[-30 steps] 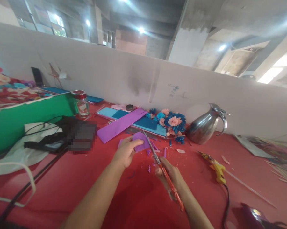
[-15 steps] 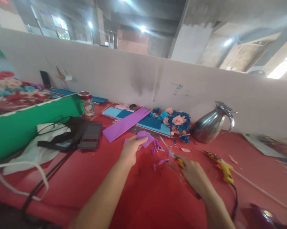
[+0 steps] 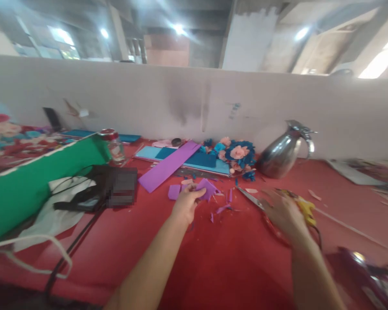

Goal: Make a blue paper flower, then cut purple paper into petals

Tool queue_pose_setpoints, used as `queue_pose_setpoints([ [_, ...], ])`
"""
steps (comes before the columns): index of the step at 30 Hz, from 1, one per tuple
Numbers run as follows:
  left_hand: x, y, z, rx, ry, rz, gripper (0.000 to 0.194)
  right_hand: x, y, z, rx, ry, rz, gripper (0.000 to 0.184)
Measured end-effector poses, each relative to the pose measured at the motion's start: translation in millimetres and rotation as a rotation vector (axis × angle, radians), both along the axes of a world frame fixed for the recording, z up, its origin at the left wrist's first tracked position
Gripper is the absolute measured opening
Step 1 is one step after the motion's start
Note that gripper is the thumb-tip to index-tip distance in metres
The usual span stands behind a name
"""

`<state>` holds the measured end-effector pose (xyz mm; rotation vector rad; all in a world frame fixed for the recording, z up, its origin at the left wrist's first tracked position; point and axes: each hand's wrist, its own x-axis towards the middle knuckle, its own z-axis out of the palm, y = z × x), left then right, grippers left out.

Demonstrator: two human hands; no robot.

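My left hand (image 3: 186, 204) pinches a small cut piece of purple paper (image 3: 208, 188) between thumb and fingers. Another bit of purple paper (image 3: 174, 192) lies on the table just left of that hand. To the right, my right hand (image 3: 282, 211) is spread low over the table, slightly blurred. Beside and partly under it are red-handled scissors (image 3: 252, 199), blades pointing away to the left. A yellow glue gun (image 3: 305, 209) lies just past its fingers, partly covered by the hand. Purple scraps (image 3: 223, 208) are scattered between my hands.
A long purple paper strip (image 3: 168, 168) crosses blue sheets (image 3: 148, 152) at the back, beside blue and pink paper flowers (image 3: 240, 154). A metal jug (image 3: 279, 155) stands back right. A glass jar (image 3: 115, 150), a green box wall (image 3: 45, 181) and a dark pouch (image 3: 98, 185) occupy the left.
My right hand has moved right, away from the paper, and opened off the scissors, which now lie near the glue gun. My left hand still holds the purple piece.
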<state>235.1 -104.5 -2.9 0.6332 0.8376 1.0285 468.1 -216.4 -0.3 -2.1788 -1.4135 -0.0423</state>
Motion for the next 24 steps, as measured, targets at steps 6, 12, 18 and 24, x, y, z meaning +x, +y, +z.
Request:
queue_pose_setpoints([
  [6, 13, -15, 0.1, -0.080, -0.055, -0.213, 0.023, -80, 29, 0.2, 0.232, 0.948, 0.384, 0.043],
  [12, 14, -23, 3.7, 0.103, 0.117, -0.328, 0.024, -81, 26, -6.0, 0.232, 1.063, 0.383, 0.025],
  [18, 9, -17, 9.1, 0.180, 0.208, -0.389, 0.024, -79, 25, 1.9, 0.189, 1.092, 0.396, 0.029],
  [24, 9, -18, 8.2, 0.219, 0.249, -0.418, 0.026, -79, 27, -3.5, 0.245, 1.056, 0.361, 0.032],
])
